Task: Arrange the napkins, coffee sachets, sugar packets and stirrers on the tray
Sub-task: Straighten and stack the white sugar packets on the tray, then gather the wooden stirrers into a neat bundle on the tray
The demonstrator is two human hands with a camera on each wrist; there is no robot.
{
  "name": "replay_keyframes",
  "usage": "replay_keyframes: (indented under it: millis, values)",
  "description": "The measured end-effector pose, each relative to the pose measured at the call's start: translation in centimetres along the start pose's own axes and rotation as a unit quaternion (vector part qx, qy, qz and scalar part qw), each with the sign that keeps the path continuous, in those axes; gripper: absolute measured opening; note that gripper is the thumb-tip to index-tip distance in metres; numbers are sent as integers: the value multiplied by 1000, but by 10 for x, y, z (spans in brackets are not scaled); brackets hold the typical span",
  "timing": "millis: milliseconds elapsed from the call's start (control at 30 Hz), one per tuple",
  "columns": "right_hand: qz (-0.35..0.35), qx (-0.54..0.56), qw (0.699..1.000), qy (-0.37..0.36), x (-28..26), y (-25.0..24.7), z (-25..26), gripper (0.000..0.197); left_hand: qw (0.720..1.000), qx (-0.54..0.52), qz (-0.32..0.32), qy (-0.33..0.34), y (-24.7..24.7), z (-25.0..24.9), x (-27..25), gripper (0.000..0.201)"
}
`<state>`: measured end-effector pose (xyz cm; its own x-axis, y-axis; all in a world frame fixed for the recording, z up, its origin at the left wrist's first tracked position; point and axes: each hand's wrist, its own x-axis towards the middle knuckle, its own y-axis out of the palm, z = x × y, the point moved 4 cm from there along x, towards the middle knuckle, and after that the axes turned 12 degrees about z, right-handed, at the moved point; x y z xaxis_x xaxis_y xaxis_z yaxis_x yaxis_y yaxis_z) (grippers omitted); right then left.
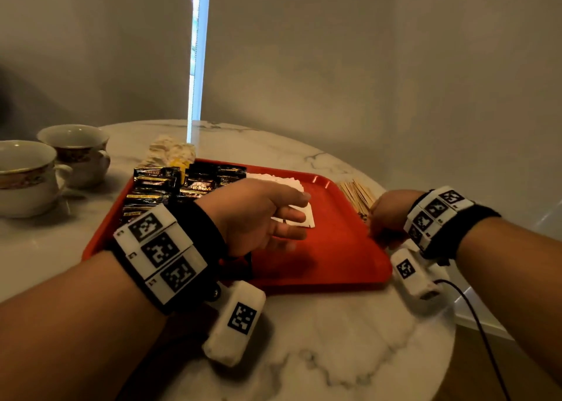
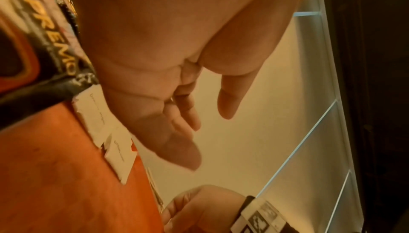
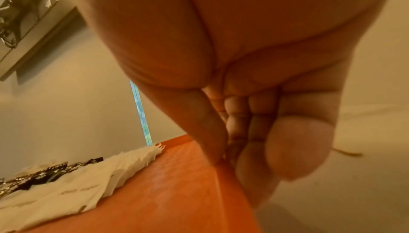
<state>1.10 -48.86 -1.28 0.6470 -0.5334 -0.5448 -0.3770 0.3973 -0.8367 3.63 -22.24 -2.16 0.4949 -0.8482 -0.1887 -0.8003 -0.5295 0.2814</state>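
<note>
Hovering left hand above sugar packets; right hand gripping tray rim.

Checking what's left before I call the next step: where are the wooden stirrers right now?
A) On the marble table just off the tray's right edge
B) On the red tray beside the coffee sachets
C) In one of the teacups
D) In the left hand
A: the stirrers lie in a loose pile on the marble table, outside the right rim of the red tray, beyond the right hand.
</note>
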Motion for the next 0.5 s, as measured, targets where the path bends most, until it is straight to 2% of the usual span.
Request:
replay_keyframes:
  millis: [100, 200, 233, 300, 367, 433, 500]
  values:
    - [-25, -3, 1000, 5, 6, -4, 10, 12, 1000, 0, -1, -9, -2, 3, 3, 14]
    - [-52, -81, 995, -5, 14, -11, 24, 17, 1000, -2, -6, -7, -6, 2, 5, 17]
    - [-47, -72, 996, -12, 17, -12, 26, 16, 1000, -9, -12, 3, -9, 1, 6, 17]
    - [-15, 53, 998, -33, 22, -20, 27, 11, 999, -20, -33, 35, -15, -6, 6, 19]
    - [-35, 160, 986, -34, 19, -36, 25, 13, 996, -31, -57, 63, -22, -13, 5, 22]
    - [-95, 170, 981, -27, 22, -59, 23, 23, 992, -51, -80, 85, -31, -19, 3, 20]
    - [-116, 143, 983, -2, 29, -70, 20, 45, 988, -69, -98, 100, -36, -22, 2, 17]
